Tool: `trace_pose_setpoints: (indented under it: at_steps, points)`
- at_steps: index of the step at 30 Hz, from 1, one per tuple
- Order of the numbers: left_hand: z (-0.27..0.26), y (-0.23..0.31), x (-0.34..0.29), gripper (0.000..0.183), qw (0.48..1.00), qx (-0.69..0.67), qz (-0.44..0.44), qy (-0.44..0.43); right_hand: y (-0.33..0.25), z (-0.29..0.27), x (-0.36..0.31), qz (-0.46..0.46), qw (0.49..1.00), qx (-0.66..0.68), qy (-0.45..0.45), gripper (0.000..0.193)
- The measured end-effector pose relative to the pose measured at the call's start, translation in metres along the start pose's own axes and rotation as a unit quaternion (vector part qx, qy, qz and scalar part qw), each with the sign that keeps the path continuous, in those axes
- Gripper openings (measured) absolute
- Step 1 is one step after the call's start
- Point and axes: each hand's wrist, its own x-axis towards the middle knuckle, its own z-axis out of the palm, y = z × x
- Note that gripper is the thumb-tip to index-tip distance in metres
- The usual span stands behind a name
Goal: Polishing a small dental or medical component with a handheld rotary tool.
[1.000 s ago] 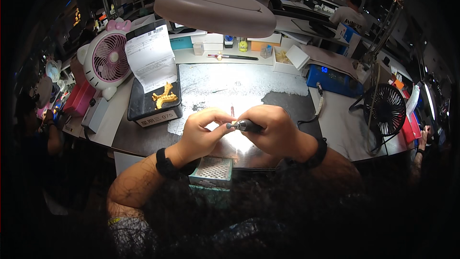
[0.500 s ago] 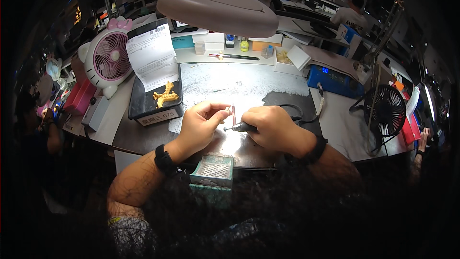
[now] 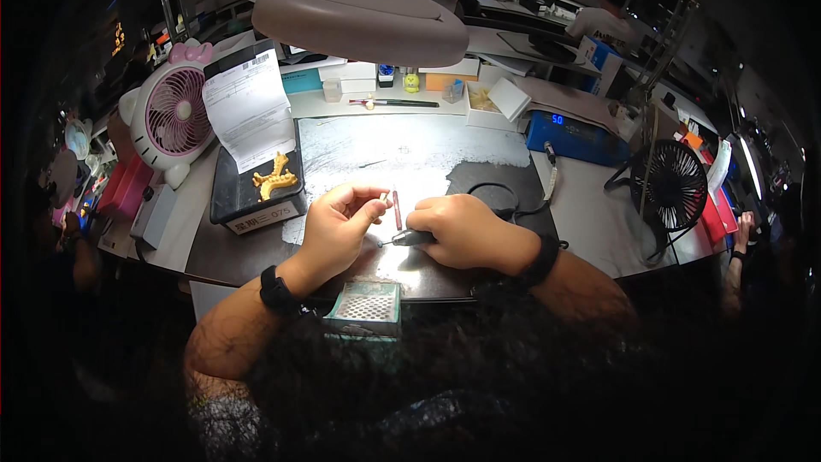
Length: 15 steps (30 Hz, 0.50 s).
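Left hand: I am holding my left hand (image 3: 338, 227) over the lit surface (image 3: 402, 150), fingers curled, thumb and forefinger pinching something very small and pale; what it is, I cannot tell.
Right hand: my right hand (image 3: 457, 229) is closing around a dark pen-like handpiece (image 3: 409, 239), its thin tip pointing left toward the pinched piece.
Red stick: a slim reddish stick (image 3: 397, 209) is showing between the two hands; whether a finger is steadying it or it is lying on the surface, I cannot tell.
Where the work is: the small piece is sitting just above the surface, under the big lamp head (image 3: 359, 17), tool tip near it but seemingly apart.
Step in hand: I am judging this as lining up tool and piece, contact not yet made.
Next move: it is calling for a steady pinch and a short, fine approach of the tip.
Around: a black tray (image 3: 229, 197) with a golden casting (image 3: 275, 178) is resting to my left, a pink fan (image 3: 178, 113) beyond it.
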Motion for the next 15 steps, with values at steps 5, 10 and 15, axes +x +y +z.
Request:
trace_pose_setpoints:
  at_steps: [5, 10, 15]
  points:
    - [-0.002, -0.003, 0.0, 0.019, 1.0, -0.008, 0.003, -0.001, 0.0, -0.003, 0.001, 0.011, 1.0, 0.013, 0.025, 0.021]
    - [0.0, -0.002, 0.0, 0.019, 1.0, -0.01, 0.009, -0.005, -0.005, -0.005, 0.004, 0.023, 0.993, 0.005, 0.116, 0.025]
    - [-0.006, -0.002, -0.003, 0.02, 1.0, 0.003, 0.011, -0.01, -0.011, -0.011, 0.01, 0.047, 0.99, -0.021, 0.132, 0.034]
